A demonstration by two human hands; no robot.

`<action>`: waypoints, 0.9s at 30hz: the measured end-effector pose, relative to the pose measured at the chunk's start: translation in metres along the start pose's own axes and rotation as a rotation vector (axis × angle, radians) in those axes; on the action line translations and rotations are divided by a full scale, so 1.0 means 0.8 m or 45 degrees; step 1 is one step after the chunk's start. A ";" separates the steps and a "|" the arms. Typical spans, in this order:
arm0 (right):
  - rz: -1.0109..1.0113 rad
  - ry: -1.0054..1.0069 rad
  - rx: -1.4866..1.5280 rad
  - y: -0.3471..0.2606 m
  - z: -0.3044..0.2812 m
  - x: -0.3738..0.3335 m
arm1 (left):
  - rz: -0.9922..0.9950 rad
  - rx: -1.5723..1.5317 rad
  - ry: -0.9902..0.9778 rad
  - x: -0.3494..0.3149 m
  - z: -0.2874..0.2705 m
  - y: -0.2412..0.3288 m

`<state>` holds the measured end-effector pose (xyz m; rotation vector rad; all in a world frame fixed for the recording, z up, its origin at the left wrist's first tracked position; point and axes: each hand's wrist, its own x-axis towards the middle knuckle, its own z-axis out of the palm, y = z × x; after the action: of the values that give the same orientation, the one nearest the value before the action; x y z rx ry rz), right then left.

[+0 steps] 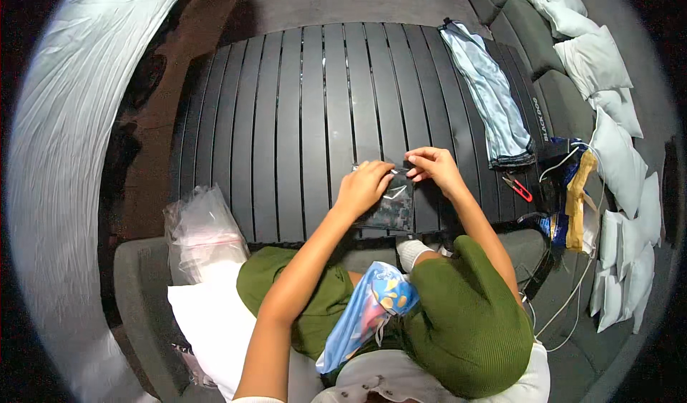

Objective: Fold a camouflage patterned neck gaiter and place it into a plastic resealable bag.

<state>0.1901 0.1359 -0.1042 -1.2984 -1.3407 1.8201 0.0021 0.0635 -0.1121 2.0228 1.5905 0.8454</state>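
A dark, camouflage-like patterned packet lies at the near edge of the black slatted table. Its surface shines like clear plastic, though I cannot tell whether it is bagged cloth or a pouch. My left hand rests over its upper left corner, fingers curled onto the top edge. At the upper right corner, my right hand pinches that same edge between thumb and fingertips. Across my lap, between green-clad legs, lies a light blue printed cloth.
Folded pale blue cloth lies along the table's right side, with red-handled snips near it. Clear plastic bags sit at the left on the grey sofa. White cables and white pillows are at the right.
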 end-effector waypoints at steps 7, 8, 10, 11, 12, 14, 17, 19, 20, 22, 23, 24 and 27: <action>-0.006 -0.026 -0.047 0.001 -0.001 0.001 | 0.061 0.009 0.057 -0.003 -0.003 0.004; -0.010 -0.039 -0.057 0.000 -0.001 0.002 | 0.046 -0.013 0.037 -0.004 -0.003 0.004; -0.020 -0.059 -0.056 0.000 0.000 0.002 | 0.071 -0.048 0.124 -0.004 0.000 0.006; -0.027 -0.071 -0.056 0.000 -0.001 0.002 | 0.100 -0.090 0.208 -0.002 -0.001 0.010; -0.025 -0.069 -0.055 0.001 -0.002 0.002 | 0.100 -0.092 0.205 -0.002 -0.003 0.015; -0.027 -0.060 -0.040 0.001 -0.002 -0.001 | 0.166 0.175 0.327 -0.004 -0.007 0.026; -0.033 -0.060 -0.041 0.001 -0.003 -0.001 | 0.193 0.174 0.230 -0.011 0.005 0.021; -0.039 -0.058 -0.038 0.000 -0.004 -0.002 | 0.167 0.182 0.273 -0.013 0.014 0.021; -0.045 -0.061 -0.035 0.000 -0.003 -0.002 | 0.120 0.158 0.278 -0.014 0.015 0.019; -0.040 -0.066 -0.033 -0.001 0.001 -0.002 | 0.069 0.140 0.282 -0.016 0.017 0.014; -0.037 -0.060 -0.037 -0.002 0.000 -0.002 | 0.046 0.112 0.257 -0.010 0.013 0.013; -0.037 -0.058 -0.037 -0.001 -0.001 -0.002 | 0.023 0.084 0.232 -0.005 0.010 0.012; -0.051 -0.080 -0.037 0.002 -0.002 0.000 | -0.099 0.077 -0.023 0.003 -0.001 0.010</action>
<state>0.1916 0.1359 -0.1054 -1.2291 -1.4211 1.8345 0.0076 0.0635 -0.1054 1.9899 1.6919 0.7566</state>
